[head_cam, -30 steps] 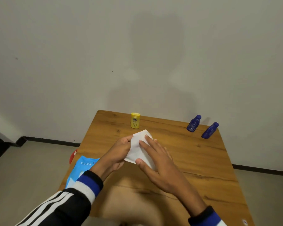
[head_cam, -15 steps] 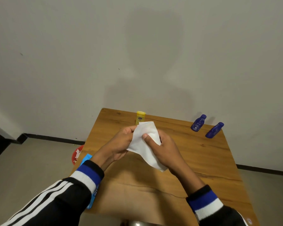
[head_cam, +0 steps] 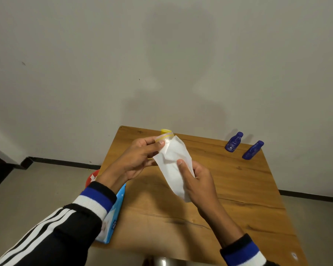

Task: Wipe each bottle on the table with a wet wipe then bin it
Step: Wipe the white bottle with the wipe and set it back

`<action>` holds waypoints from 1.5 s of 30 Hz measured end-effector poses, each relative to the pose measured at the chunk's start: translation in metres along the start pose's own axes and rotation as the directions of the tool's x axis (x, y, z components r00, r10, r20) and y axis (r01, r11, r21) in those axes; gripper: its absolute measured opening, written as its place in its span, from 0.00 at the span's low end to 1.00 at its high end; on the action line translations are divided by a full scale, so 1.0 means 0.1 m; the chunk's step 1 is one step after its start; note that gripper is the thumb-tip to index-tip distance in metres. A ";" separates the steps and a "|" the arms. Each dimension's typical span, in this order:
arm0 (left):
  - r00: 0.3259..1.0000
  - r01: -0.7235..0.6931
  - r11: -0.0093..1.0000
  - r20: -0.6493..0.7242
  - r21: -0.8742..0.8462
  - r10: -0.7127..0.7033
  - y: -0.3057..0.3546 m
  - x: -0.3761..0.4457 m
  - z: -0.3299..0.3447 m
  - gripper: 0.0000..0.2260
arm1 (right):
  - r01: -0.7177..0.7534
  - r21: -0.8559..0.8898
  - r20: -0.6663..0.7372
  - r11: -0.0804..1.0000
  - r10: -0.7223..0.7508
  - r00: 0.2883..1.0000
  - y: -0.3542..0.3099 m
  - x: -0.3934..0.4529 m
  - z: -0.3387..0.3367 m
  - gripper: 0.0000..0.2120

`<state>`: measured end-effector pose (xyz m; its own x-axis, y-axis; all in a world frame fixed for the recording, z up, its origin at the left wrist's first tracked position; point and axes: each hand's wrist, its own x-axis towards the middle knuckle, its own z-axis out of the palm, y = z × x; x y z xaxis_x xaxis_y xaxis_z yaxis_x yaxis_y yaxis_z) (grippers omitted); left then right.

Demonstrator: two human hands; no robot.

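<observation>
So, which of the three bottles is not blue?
The yellow bottle at the table's far edge, partly hidden behind the left hand and the wet wipe. The two blue bottles stand together at the far right.

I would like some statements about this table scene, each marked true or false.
1. Both hands hold the white wipe. True.
2. The two blue bottles lie flat. False: both stand, near the far right edge of the table.
3. The yellow bottle is at the far edge, partly hidden behind the wipe. True.
4. The blue wipe pack lies under the right hand. False: it lies under the left hand's sleeve.
</observation>
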<state>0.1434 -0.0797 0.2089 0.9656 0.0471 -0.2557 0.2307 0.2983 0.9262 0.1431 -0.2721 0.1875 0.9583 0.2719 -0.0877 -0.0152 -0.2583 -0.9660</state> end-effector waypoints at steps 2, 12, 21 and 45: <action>1.000 -0.007 1.000 0.003 0.012 0.007 0.03 0.00 -0.02 0.15 | -0.075 0.125 0.072 0.989 0.066 0.995 0.03 -0.07 -0.05 0.16; 1.000 -0.025 1.000 0.003 -0.003 0.025 0.11 -0.06 -0.06 0.16 | -0.181 0.367 -0.208 0.912 0.270 0.940 0.11 -0.12 -0.46 0.08; 0.999 -0.003 0.979 0.042 -0.202 0.012 -0.03 -0.04 0.20 0.16 | 0.583 -0.278 0.021 0.764 -0.602 0.798 -0.56 0.19 -0.12 0.13; 0.994 -0.001 0.947 -0.101 -0.320 -0.033 0.01 0.00 0.16 0.16 | 0.116 0.352 -0.176 0.929 -0.056 0.983 -0.20 -0.15 -0.57 0.15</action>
<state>0.1458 -0.0943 0.2138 0.9405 0.1332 -0.3127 0.1791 0.5878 0.7889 0.1455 -0.3234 0.2221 0.9930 0.1180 0.0104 -0.0036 0.1177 -0.9930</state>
